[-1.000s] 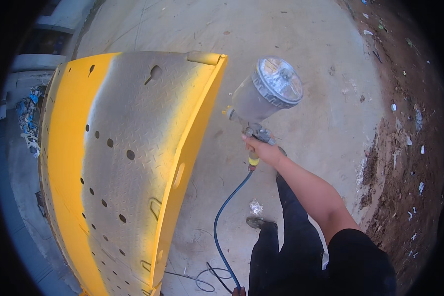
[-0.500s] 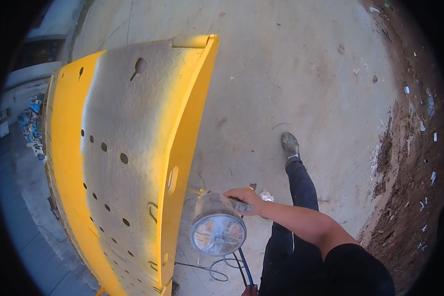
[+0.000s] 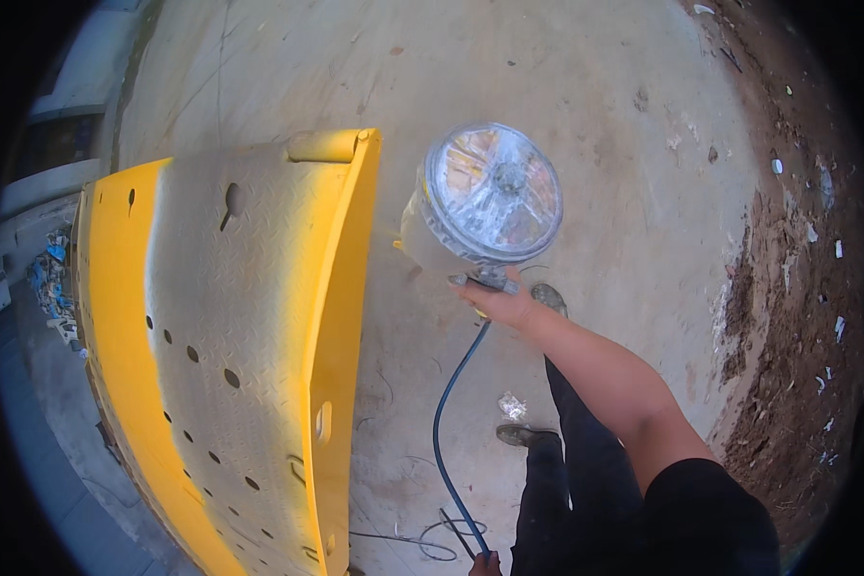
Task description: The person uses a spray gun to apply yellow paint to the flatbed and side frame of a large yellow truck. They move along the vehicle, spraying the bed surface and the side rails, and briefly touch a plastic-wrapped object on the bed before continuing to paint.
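Spray gun (image 3: 480,204) beside yellow edge (image 3: 344,288) overhangs open concrete (image 3: 605,173), hands (image 3: 507,305) gripping gun and hose (image 3: 437,432).

Crumpled whitish scrap (image 3: 512,406) on concrete floor (image 3: 605,182)

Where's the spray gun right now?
In the head view, the spray gun is just above centre, held in the right hand, to the right of the yellow-edged tread plate; a blue hose runs down from it.

Left hand (image 3: 486,565): kinda chopped off at the bottom
Spray gun (image 3: 491,279): grip's mostly buried in right hand (image 3: 509,305)
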The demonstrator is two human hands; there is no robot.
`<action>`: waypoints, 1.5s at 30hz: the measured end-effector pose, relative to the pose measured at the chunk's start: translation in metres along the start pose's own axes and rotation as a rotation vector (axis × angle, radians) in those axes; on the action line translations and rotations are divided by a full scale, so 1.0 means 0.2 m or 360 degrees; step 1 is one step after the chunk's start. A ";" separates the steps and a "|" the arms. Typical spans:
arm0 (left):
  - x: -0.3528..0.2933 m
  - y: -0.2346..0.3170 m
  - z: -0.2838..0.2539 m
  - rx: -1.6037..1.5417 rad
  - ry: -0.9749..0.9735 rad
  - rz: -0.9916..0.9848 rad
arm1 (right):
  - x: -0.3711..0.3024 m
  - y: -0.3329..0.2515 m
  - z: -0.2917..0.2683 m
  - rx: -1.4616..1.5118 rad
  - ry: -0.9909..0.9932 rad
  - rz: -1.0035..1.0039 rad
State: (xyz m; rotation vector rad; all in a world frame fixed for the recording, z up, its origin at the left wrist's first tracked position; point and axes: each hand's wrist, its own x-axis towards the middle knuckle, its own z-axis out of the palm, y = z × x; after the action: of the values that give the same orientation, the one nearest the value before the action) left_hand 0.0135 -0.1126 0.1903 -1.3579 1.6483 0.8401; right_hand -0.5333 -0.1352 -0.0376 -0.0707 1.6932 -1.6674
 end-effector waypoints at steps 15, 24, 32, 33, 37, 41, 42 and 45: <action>0.10 0.49 0.02 0.0033 -0.0001 0.0038 | 0.04 0.21 -0.08 -0.0121 -0.0134 -0.0535; -0.05 0.15 0.24 0.0029 0.0009 0.0209 | -0.37 0.35 0.22 -0.0167 -0.0481 -0.0652; -0.14 -0.27 0.64 -0.0098 -0.0043 0.0205 | -0.72 0.48 0.59 -0.0265 -0.0632 -0.0602; -0.17 -0.33 0.67 -0.0212 0.0001 0.0120 | -0.78 0.49 0.68 -0.0267 -0.0690 -0.0591; -0.24 -0.79 0.91 -0.0211 0.0199 -0.0060 | -1.22 0.55 0.95 -0.0214 -0.0784 -0.0414; -0.52 -1.07 0.87 -0.0494 0.0469 -0.0064 | -1.85 0.41 1.20 -0.0442 -0.1336 -0.0806; -0.58 -1.22 0.91 -0.0492 0.0526 -0.0203 | -2.05 0.32 1.24 -0.0546 -0.1350 -0.0950; -0.62 -1.74 1.25 -0.0540 0.0528 -0.0480 | -2.57 0.29 1.16 -0.0671 -0.1494 -0.0660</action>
State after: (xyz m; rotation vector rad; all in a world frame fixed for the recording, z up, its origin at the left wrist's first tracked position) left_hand 0.4096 0.0929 0.1949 -2.0159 1.5278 0.7657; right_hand -0.0143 -0.0520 0.1743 -1.2658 1.2706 -1.1773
